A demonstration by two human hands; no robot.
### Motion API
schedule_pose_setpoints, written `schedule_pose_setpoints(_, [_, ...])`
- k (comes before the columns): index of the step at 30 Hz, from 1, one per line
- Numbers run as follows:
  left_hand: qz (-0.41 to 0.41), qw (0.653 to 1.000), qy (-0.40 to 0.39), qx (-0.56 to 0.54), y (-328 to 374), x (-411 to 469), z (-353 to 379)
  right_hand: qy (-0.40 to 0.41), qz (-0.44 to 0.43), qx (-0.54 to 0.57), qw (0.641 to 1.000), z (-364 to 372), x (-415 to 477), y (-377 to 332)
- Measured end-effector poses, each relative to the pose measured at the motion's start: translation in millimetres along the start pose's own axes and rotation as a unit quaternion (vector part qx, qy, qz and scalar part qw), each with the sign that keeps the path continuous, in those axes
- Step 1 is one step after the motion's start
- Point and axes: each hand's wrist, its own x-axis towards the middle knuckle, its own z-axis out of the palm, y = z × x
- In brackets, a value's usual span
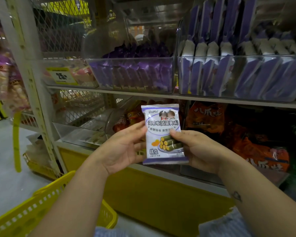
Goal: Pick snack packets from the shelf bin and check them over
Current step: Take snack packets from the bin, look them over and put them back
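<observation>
Striped blue-and-white cloth (229, 224) shows at the bottom edge of the frame, and two bare forearms reach up from it toward the middle. To the lower left a yellow plastic basket (41, 201) with a perforated wall sits beside the left forearm. At the centre of the frame both hands hold one snack packet (162, 134) upright, its printed face turned to the camera. It is white with purple bands at top and bottom and a picture of green rolls near the lower end. The left hand (125, 147) grips the packet's left edge, thumb on the front and fingers out of sight behind. The right hand (198, 149) pinches the right edge in the same way, its thumb lying over the print. A small dark tattoo (236, 195) marks the right forearm. Behind the packet, on the lower shelf, lie orange bags (205, 118). Above it, in the upper middle, a clear bin (130, 58) holds dark purple packets (135, 72). Just beside it, at the upper right, a second clear bin (237, 57) holds purple-and-white packets (212, 69) standing on edge in rows. A yellow price tag (61, 76) sits at the left of centre. A yellow panel (152, 194) runs under the lowest shelf.
</observation>
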Motion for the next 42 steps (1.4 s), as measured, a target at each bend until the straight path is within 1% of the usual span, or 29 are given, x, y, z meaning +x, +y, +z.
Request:
schedule_pose_setpoints(1, [-0.013, 1.000, -0.020, -0.011, -0.9, -0.7, -2.0, 0.009, 0.006, 0.010, 1.000, -0.1, 0.3, -0.3])
schedule_pose_setpoints(3, [-0.025, 0.998, -0.033, -0.040, -3.1, -0.4, -4.7, 0.019, 0.022, 0.030, 0.999, -0.2, 0.7, -0.8])
schedule_pose_setpoints(10, [-0.049, 0.997, -0.028, -0.055, -4.4, 1.7, -2.8, 0.045, 0.061, 0.046, 0.996, -1.8, 1.7, -2.5])
schedule_pose_setpoints(12, [-0.051, 0.997, -0.029, -0.059, -3.7, 0.6, -0.9, 0.044, 0.059, 0.052, 0.996, -1.9, 1.2, -2.9])
schedule_pose_setpoints(14, [-0.042, 0.997, -0.014, -0.058, -4.5, 0.5, 1.7, 0.042, 0.045, 0.057, 0.996, -1.7, 1.0, -2.7])
schedule_pose_setpoints(16, [-0.006, 0.999, 0.042, -0.014, -7.2, 3.1, 6.0, 0.045, 0.014, 0.038, 0.998, 0.6, 1.5, -1.7])
schedule_pose_setpoints(18, [0.056, 0.988, 0.110, 0.094, -10.1, 6.1, 10.0, 0.051, -0.027, 0.002, 0.998, 4.0, 2.9, 0.1])
schedule_pose_setpoints(19, [0.081, 0.981, 0.122, 0.131, -10.9, 7.0, 12.4, 0.047, -0.044, -0.007, 0.998, 6.1, 3.6, 1.0])
schedule_pose_setpoints(21, [0.089, 0.979, 0.103, 0.148, -12.8, 6.6, 16.9, 0.022, -0.070, -0.004, 0.997, 10.7, 4.6, 2.6])
schedule_pose_setpoints(24, [0.051, 0.993, 0.053, 0.096, -12.0, 4.2, 18.5, 0.008, -0.087, 0.001, 0.996, 16.2, 6.5, 4.1])
schedule_pose_setpoints(27, [0.031, 0.999, 0.005, 0.038, -7.7, 0.3, 17.3, 0.014, -0.103, -0.037, 0.994, 14.5, 9.0, 6.7])
schedule_pose_setpoints(29, [0.007, 1.000, -0.013, -0.018, -6.0, -2.0, 16.4, 0.032, -0.119, -0.070, 0.990, 14.1, 9.3, 7.0])
schedule_pose_setpoints(31, [-0.027, 0.996, -0.028, -0.080, -5.0, -3.3, 15.5, 0.068, -0.131, -0.076, 0.986, 15.5, 9.6, 6.8])
schedule_pose_setpoints(33, [-0.041, 0.989, -0.060, -0.128, -3.9, -4.0, 15.8, 0.098, -0.120, -0.039, 0.987, 15.8, 11.7, 8.2])
schedule_pose_setpoints(36, [-0.046, 0.980, -0.095, -0.171, -3.6, -4.2, 14.6, 0.103, -0.087, 0.023, 0.991, 14.8, 12.7, 8.9])
schedule_pose_setpoints(42, [-0.024, 0.980, -0.083, -0.181, -7.3, -2.8, 9.6, 0.088, -0.077, 0.069, 0.991, 7.0, 10.1, 3.8])
